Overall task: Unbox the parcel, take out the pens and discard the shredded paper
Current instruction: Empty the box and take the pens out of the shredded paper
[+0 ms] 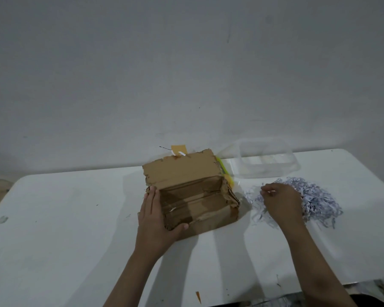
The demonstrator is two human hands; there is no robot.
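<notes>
An open brown cardboard box [193,200] stands mid-table, its lid flap raised toward the wall, and its inside looks bare. My left hand [157,220] grips the box's near left corner, thumb over the front rim. To the right lies a heap of white and bluish shredded paper [310,200]. My right hand [279,200] rests on the heap with fingers curled into the shreds. A yellow-green thing, perhaps the pens [223,171], peeks out behind the box's right side, mostly hidden.
A clear plastic container [268,158] sits at the back right against the grey wall. The white table [75,218] ends close to me at the bottom right, with stray paper bits near that edge. An orange scrap [198,295] lies at the front edge.
</notes>
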